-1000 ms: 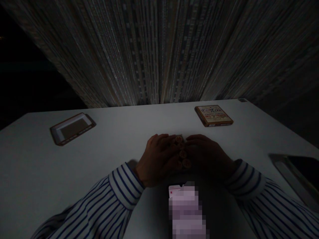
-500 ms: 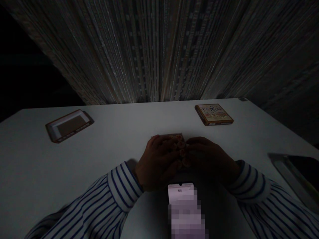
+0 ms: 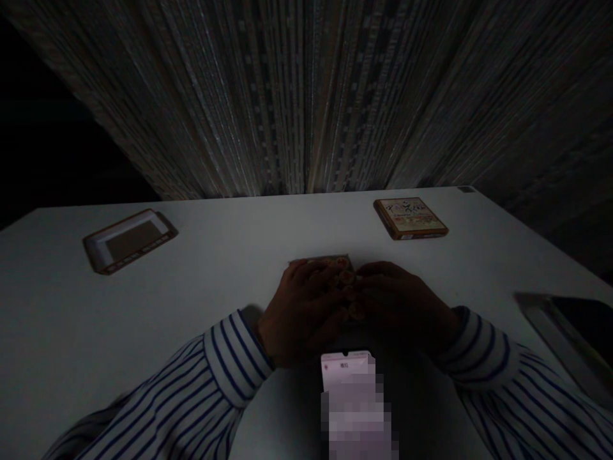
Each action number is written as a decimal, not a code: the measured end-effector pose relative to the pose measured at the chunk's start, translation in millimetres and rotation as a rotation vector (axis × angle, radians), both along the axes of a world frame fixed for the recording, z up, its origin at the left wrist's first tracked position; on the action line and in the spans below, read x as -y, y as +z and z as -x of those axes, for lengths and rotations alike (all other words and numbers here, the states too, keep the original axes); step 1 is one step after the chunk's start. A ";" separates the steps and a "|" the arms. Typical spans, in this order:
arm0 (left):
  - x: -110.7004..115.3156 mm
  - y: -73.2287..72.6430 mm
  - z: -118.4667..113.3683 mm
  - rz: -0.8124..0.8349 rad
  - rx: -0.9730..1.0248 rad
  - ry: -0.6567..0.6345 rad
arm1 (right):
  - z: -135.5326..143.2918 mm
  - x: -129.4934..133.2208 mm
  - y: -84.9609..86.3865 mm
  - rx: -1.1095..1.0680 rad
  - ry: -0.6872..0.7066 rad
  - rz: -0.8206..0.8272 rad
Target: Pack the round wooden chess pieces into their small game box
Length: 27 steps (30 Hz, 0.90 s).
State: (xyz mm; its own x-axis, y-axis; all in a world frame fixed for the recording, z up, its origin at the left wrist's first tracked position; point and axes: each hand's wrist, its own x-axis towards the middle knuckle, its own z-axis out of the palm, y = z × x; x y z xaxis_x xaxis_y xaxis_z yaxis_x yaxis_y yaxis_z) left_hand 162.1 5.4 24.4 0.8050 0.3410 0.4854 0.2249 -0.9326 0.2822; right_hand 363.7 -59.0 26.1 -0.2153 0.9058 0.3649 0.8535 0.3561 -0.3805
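Several round Chinese chess pieces (image 3: 347,277) sit in a close block in front of me, marked with dim red characters. A thin pale edge (image 3: 342,257) shows behind them. My left hand (image 3: 306,306) lies over the left part of the block, its fingers stretched across the pieces and covering many of them. At the block's right side is my right hand (image 3: 402,303), its fingers reaching to the outer pieces. Its lower fingers are lost in shadow. Below the hands, a lit phone (image 3: 347,363) lies on the table, most of its screen blurred out.
An open, shallow box part (image 3: 131,246) rests on the white table (image 3: 230,236) at left. A closed-looking box with Chinese lettering (image 3: 410,218) lies at back right. A dark flat object (image 3: 582,326) is at the right edge. A striped curtain (image 3: 287,96) hangs behind.
The view has shifted very slightly. Both hands keep nearly the same place on the pieces, with only small finger movements. The top of the phone screen looks different.
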 end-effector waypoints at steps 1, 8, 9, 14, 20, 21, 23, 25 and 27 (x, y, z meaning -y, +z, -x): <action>-0.1 -0.1 -0.1 0.000 0.003 0.002 | -0.3 -0.1 -0.4 0.002 0.003 -0.005; -1.9 3.9 -1.7 0.037 -0.024 0.074 | 0.1 -4.2 -1.2 0.008 -0.081 -0.036; -2.0 4.3 -2.0 0.039 -0.030 0.091 | 0.6 -5.0 -1.0 0.003 -0.102 -0.034; -1.9 4.5 -3.0 0.050 -0.048 0.112 | 2.4 -8.5 -1.9 0.007 -0.140 0.001; -2.5 5.2 -2.8 0.062 -0.072 0.076 | 4.2 -11.5 -5.8 0.028 -0.104 -0.020; -2.6 5.4 -2.8 0.066 -0.078 0.070 | 4.7 -11.7 -5.7 0.030 -0.104 -0.024; -2.9 5.7 -2.8 0.071 -0.085 0.063 | 5.3 -11.9 -4.5 0.032 -0.115 -0.032; -3.0 5.9 -2.9 0.075 -0.093 0.065 | 5.5 -12.0 -2.4 0.035 -0.127 -0.037; -2.8 5.9 -3.0 0.076 -0.102 0.063 | 5.5 -12.1 -0.6 0.038 -0.124 -0.040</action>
State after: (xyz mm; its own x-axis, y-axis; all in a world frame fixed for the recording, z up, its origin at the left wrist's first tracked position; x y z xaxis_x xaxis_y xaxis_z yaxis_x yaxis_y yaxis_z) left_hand 165.0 8.3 30.4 0.8248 0.4252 0.3728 0.3138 -0.8926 0.3238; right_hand 358.2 -47.0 25.5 -0.1167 0.9114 0.3947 0.9057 0.2608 -0.3343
